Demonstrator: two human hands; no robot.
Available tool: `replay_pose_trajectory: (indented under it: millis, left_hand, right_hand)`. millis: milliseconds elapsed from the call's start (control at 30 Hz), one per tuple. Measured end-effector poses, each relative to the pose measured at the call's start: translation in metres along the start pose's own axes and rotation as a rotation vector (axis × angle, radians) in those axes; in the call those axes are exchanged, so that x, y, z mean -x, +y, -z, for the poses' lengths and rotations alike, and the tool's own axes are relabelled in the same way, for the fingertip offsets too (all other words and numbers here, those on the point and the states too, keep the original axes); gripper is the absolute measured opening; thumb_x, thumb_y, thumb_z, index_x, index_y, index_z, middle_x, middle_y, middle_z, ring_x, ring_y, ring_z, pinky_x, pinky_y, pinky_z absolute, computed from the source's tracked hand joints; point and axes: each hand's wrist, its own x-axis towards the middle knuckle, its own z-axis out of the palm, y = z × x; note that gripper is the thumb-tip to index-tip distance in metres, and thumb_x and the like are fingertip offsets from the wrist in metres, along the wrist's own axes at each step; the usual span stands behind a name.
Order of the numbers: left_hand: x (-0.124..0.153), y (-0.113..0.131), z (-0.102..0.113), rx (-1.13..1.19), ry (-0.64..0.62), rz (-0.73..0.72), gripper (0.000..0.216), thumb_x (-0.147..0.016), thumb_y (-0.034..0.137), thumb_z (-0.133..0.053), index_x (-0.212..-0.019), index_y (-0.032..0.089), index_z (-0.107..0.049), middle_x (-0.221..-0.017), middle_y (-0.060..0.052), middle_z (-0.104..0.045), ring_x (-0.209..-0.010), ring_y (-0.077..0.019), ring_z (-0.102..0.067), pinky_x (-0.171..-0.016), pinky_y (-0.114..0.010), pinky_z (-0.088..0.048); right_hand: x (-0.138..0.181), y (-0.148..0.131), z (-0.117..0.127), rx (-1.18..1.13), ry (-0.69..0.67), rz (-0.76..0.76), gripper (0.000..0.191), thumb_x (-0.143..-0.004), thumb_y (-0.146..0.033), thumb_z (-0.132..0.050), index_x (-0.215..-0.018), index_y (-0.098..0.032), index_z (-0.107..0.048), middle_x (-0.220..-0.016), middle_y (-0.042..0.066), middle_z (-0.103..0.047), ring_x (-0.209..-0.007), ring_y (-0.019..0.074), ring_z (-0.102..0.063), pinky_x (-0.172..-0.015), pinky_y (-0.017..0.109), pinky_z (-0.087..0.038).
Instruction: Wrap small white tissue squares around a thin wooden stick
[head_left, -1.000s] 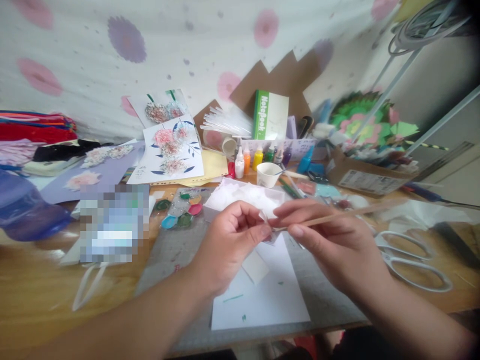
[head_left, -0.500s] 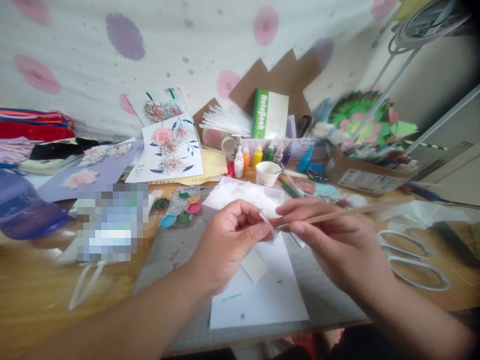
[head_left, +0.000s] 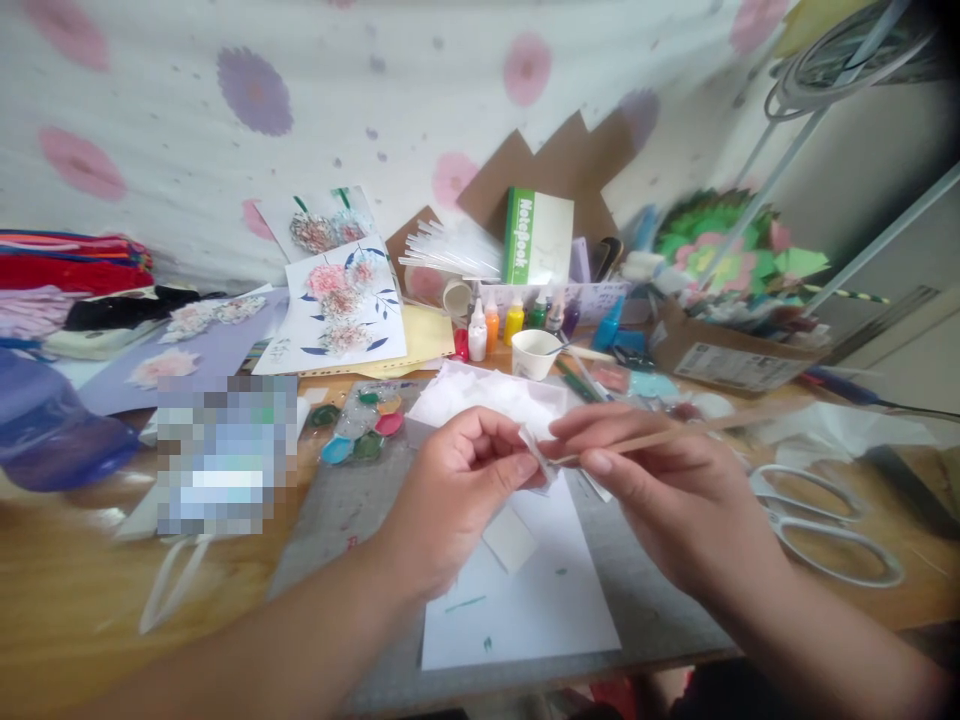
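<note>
Head | left grip (head_left: 465,490) pinches 1 white piece (head_left: 535,449) | right grip (head_left: 679,485) holds 1 thin stick (head_left: 660,437)

1. Here's the small white piece (head_left: 535,452), mostly swallowed by the left hand (head_left: 454,495) and its fingers (head_left: 487,425); no reading its full shape!
2. Out of the right hand (head_left: 675,490) goes the thin stick (head_left: 660,437), melting into blur towards the right, and whether its tip touches the piece, can't tell!
3. White sheet (head_left: 540,620) now: far end covered by the hands, green marks (head_left: 465,604) too tiny to identify!
4. Left, pixel blocks (head_left: 225,460) mask whatever lies there!
5. Farther left, a purple-blue container (head_left: 60,440), sliced by the view's edge!
6. Far right, the box label (head_left: 739,366): print too small!
</note>
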Motion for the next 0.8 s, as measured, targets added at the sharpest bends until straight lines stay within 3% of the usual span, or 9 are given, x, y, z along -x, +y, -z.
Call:
replay_pose_trajectory:
  millis: [333,633,800]
  left_hand:
    - [-0.0008,0.0001,0.0005,-0.041,0.015,-0.026,0.013,-0.081,0.014,-0.074,-0.078,0.017,-0.061,-0.070,0.003,-0.069,-0.070,-0.0101,-0.066,-0.071,-0.024,-0.050]
    - [-0.0016,0.0004,-0.0001,-0.076,0.030,-0.035,0.015,-0.080,0.015,-0.075,-0.077,0.017,-0.060,-0.069,0.002,-0.070,-0.068,-0.0121,-0.067,-0.069,-0.025,-0.051]
    - [-0.0001,0.0001,0.0010,-0.113,0.020,-0.070,0.016,-0.080,0.015,-0.074,-0.078,0.018,-0.059,-0.070,0.003,-0.069,-0.070,-0.0107,-0.066,-0.069,-0.023,-0.050]
  right_hand:
    - [-0.0012,-0.0060,0.0009,0.165,-0.018,0.058,0.007,-0.084,-0.025,-0.073,-0.083,-0.026,-0.080,-0.083,0.004,-0.078,-0.090,0.0217,-0.072,-0.081,0.035,-0.060]
    - [0.0021,0.0022,0.0012,-0.030,0.001,0.004,0.012,-0.084,-0.019,-0.073,-0.082,-0.028,-0.079,-0.084,0.002,-0.077,-0.095,0.0204,-0.070,-0.084,0.034,-0.059]
    - [0.0004,-0.0050,0.0008,0.098,-0.044,0.046,0.011,-0.081,-0.016,-0.074,-0.082,-0.026,-0.079,-0.085,0.003,-0.078,-0.093,0.0206,-0.071,-0.084,0.033,-0.059]
